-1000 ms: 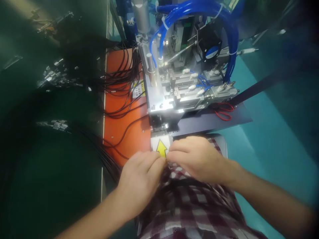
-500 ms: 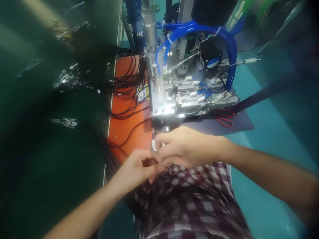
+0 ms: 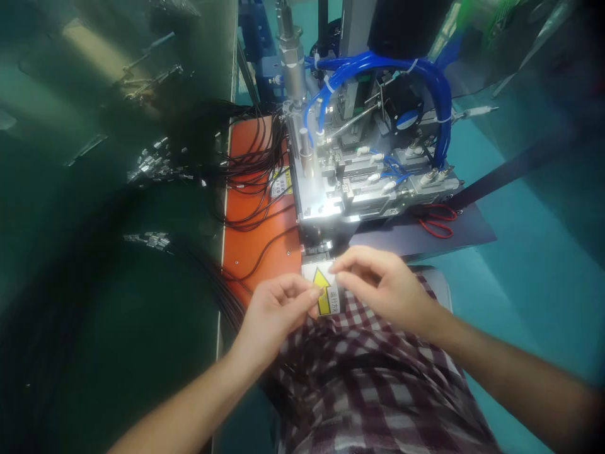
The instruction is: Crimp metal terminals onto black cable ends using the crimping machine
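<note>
My left hand (image 3: 278, 309) is closed in a pinch, thumb against forefinger, over the white label with a yellow arrow (image 3: 322, 274). Whatever lies between those fingertips is too small to make out. To its right, my right hand (image 3: 382, 280) has its thumb and forefinger drawn together at the label's right edge; I cannot make out what they hold. A small gap separates the two hands. Just beyond them stands a metal machine fixture (image 3: 326, 211) with pneumatic cylinders and blue air hoses (image 3: 442, 94).
Black cables with metal ends (image 3: 154, 161) lie across the dark green bench on the left. More cables cross the orange plate (image 3: 255, 246), which bears a warning label (image 3: 282, 183). A red cord (image 3: 439, 224) lies right of the fixture. Checked cloth (image 3: 378, 372) covers my lap.
My hands have moved apart; before, they met, with the right fingers over the left fingertips. The arrow label, mostly covered earlier, now shows between them. The view has shifted slightly.
</note>
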Tool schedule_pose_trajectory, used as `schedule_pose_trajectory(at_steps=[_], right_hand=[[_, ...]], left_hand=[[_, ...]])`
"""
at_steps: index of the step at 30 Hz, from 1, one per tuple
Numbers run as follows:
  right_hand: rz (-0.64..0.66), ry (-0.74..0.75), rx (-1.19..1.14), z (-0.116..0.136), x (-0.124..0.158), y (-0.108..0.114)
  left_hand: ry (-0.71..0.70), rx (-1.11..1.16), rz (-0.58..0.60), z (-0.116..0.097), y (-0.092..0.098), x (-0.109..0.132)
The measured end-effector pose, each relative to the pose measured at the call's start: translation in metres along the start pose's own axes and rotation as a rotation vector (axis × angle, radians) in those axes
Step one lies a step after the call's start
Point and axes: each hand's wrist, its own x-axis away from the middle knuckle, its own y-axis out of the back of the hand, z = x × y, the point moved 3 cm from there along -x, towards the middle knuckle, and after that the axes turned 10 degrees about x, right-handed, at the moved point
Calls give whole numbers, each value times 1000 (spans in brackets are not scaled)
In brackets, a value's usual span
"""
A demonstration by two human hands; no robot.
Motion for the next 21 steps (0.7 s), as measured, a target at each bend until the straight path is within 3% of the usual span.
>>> schedule_pose_trajectory(at_steps=[5, 13, 16, 21], right_hand=[[-184, 200, 39, 2, 18, -17], [-366, 500, 412, -7, 19, -22], [-368, 474, 358, -7, 16, -22], [-158, 219, -33, -8, 5, -24]], left_hand=[[-20, 10, -17, 0, 0, 0], [22, 27, -3, 0, 3, -5], [29, 44, 1, 0, 4, -6], [42, 36, 19, -1, 5, -3]])
